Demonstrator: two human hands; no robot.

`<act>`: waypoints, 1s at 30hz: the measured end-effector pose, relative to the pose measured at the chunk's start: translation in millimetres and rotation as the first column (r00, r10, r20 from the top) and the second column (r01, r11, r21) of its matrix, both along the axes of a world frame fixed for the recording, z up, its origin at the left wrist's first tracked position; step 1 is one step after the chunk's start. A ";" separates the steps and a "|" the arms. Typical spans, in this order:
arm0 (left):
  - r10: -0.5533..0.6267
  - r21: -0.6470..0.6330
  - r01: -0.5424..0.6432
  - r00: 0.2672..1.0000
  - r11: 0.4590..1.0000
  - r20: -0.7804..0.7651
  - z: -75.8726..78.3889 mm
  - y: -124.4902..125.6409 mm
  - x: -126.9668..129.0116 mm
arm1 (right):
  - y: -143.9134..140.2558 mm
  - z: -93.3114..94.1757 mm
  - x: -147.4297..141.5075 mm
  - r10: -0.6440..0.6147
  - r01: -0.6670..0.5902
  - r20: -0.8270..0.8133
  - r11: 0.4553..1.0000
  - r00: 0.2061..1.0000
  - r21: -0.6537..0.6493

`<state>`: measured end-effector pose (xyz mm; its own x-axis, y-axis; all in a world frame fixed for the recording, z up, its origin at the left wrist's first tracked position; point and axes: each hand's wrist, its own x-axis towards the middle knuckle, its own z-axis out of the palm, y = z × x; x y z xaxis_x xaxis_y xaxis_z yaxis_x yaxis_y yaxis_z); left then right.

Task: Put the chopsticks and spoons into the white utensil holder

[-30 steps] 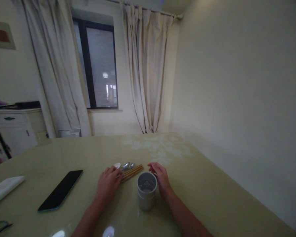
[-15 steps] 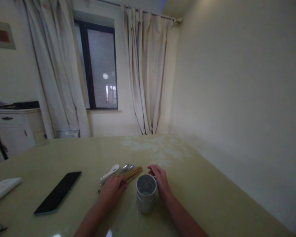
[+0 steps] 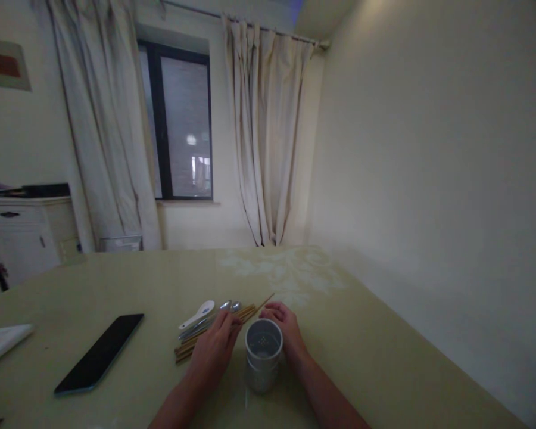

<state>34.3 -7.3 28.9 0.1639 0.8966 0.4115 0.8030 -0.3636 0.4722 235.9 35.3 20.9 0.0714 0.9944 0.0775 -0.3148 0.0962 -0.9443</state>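
A grey cylindrical utensil holder [image 3: 261, 362] with a perforated bottom stands upright on the table near me. My right hand [image 3: 284, 326] curls around its far right side, touching the rim. My left hand [image 3: 215, 350] lies on a bundle of wooden chopsticks [image 3: 192, 345] just left of the holder and pinches one chopstick [image 3: 262, 302], whose tip angles up and to the right past the holder. Two metal spoons [image 3: 230, 306] and a white ceramic spoon [image 3: 199, 313] lie beside the bundle, on its far side.
A black phone [image 3: 99, 353] lies flat on the pale green table [image 3: 384, 357] to the left. A white folded cloth [image 3: 2, 342] sits at the left edge. A white cabinet [image 3: 22, 235], a curtained window [image 3: 183, 125] and a bare wall stand beyond.
My left hand slid nearer and to the right along the chopsticks, uncovering the white spoon, and lifted one chopstick's tip. My right hand drew in against the holder.
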 end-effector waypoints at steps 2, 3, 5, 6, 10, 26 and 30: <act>-0.034 0.035 0.033 0.999 0.999 0.023 -1.5 -0.3 3.6 | -3.0 3.2 -0.2 0.093 -0.093 -0.003 0.995 0.996 0.034; -0.049 0.056 0.047 0.998 0.997 0.037 -1.8 -0.8 4.9 | -4.8 5.0 -0.3 0.143 -0.143 0.002 0.988 0.990 0.053; -0.070 0.084 0.065 0.996 0.994 0.058 -1.5 -2.2 6.8 | -8.5 8.2 -1.2 0.211 -0.211 0.010 0.974 0.977 0.083; -0.080 0.090 0.074 0.995 0.993 0.064 -1.0 -3.0 7.3 | -10.1 9.5 -2.1 0.225 -0.225 0.008 0.970 0.974 0.089; -0.114 0.108 0.108 0.992 0.988 0.053 1.4 -2.9 5.3 | -11.8 15.3 -2.0 0.169 -0.167 -0.005 0.980 0.986 0.108; 0.134 -0.085 -0.157 0.964 0.984 -0.229 -3.5 7.7 -23.6 | -17.6 57.0 45.5 -0.190 0.227 -0.156 0.934 0.969 0.276; 0.094 -0.082 -0.111 0.978 0.990 -0.189 -6.8 7.4 -21.6 | -24.2 52.6 26.5 -0.052 0.043 0.025 0.960 0.998 0.275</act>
